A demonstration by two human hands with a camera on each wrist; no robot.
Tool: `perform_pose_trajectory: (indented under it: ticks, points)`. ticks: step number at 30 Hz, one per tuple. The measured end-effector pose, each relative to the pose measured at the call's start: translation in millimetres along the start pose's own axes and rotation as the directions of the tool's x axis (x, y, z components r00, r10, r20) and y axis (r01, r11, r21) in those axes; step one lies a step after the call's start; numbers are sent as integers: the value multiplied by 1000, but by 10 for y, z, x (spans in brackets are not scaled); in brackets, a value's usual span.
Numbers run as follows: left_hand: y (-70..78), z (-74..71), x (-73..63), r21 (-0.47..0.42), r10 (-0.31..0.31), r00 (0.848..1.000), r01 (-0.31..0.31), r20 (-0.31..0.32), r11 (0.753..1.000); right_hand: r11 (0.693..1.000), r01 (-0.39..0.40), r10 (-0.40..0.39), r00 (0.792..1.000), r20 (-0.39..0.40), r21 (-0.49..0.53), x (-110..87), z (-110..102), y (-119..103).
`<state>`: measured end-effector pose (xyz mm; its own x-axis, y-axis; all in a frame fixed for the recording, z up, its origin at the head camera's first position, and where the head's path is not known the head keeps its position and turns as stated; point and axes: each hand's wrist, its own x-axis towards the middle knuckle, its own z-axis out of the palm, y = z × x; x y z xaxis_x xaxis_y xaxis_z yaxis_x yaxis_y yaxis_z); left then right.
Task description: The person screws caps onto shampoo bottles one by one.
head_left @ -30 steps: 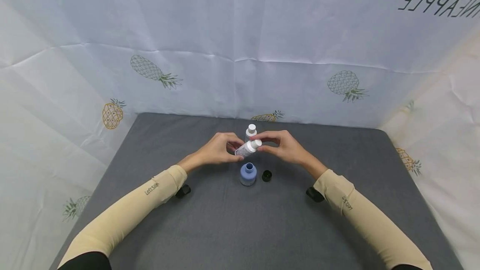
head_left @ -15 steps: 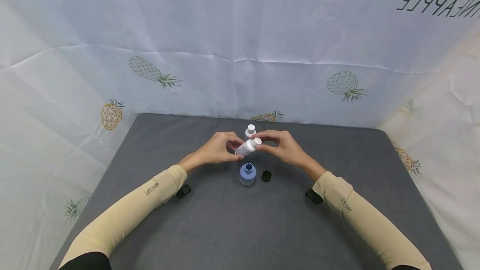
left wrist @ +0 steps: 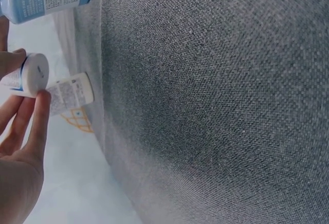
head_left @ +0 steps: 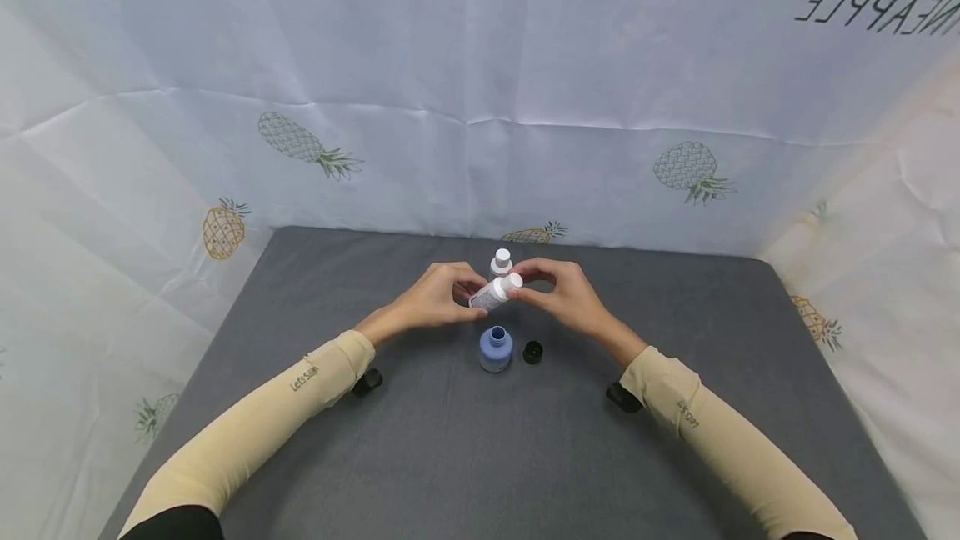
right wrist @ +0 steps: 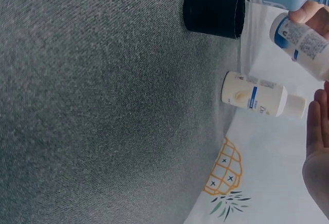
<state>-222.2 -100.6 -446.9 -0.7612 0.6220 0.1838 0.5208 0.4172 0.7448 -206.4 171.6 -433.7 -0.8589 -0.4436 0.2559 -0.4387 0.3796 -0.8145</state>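
Note:
My left hand grips a small white bottle by its body, tilted with its top to the upper right and held above the table. At that top, the fingertips of my right hand pinch the white cap. The left wrist view shows the flat base of this held bottle between thumb and fingers. A second white bottle stands upright just behind, its white cap on. Nearer to me is a blue bottle with an uncovered mouth, and a black cap lies to its right.
A grey cloth covers the table. Behind it hangs a white curtain printed with pineapples and lettering. Black wrist devices sit under both sleeves.
My right hand has turned slightly around the cap, and its wrist and forearm have shifted a little to the left. The left hand and the bottle stay almost in place.

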Motion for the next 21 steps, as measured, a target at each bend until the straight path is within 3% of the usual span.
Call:
perform_pose_trajectory:
  ticks: [21]
  points:
    - [6, 14, -6, 11, -4, 1000, 4, 9, 1000, 999, -6, 3, 999, -50, -49, -5, 47, -15]
